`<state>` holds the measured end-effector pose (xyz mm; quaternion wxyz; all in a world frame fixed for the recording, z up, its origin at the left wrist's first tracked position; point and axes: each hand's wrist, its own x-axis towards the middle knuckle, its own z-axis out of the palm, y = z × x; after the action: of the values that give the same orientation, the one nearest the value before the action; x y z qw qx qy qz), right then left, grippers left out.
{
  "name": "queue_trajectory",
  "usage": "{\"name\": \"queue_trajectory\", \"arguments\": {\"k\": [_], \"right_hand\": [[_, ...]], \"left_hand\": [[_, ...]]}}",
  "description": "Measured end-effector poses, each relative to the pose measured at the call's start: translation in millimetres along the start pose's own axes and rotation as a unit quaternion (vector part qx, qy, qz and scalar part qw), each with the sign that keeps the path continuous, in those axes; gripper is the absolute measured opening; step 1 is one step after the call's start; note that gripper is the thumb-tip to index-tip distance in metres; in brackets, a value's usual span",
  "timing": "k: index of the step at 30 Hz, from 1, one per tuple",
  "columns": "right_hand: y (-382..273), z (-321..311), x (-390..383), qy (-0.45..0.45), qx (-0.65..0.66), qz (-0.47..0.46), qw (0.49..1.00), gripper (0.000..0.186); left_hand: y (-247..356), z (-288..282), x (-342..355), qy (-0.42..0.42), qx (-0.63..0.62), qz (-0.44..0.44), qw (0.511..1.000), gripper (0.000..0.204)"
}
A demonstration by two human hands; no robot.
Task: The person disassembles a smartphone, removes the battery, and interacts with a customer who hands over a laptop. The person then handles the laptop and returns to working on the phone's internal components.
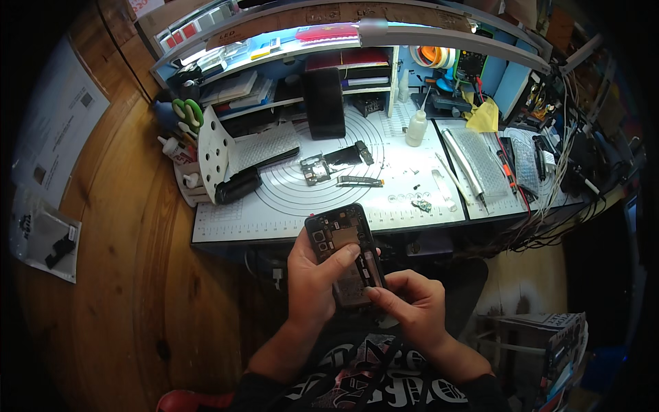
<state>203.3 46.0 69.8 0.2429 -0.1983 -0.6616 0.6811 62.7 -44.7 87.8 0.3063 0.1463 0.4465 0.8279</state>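
Note:
An opened smartphone with its inner parts bare is held up in front of my body, before the bench's near edge. My left hand wraps round its left side, the thumb lying across the boards inside. Low on the phone's right edge, my right hand pinches the frame between thumb and fingers. Two camera openings show at the phone's upper left. On the mat beyond lie loose phone parts and a dark narrow strip-like part.
A white mat covers the bench. A dark phone-shaped panel stands upright at the back. A dropper bottle, bubble wrap and a screwdriver are to the right. Left stands a white tool holder. Cables tangle at far right.

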Motion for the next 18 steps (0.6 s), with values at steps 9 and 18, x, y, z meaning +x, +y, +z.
{"name": "queue_trajectory", "arguments": {"k": [9,18], "right_hand": [[14.6,-12.2,8.4,-0.029,0.077,0.07,0.994,0.028],[21.3,-8.4,13.0,-0.062,0.102,0.098,0.988,0.021]], "left_hand": [[-16.3,-8.4,12.5,0.017,0.005,-0.028,0.999,0.033],[-21.6,-13.5,14.0,0.007,0.038,-0.038,0.999,0.031]]}}
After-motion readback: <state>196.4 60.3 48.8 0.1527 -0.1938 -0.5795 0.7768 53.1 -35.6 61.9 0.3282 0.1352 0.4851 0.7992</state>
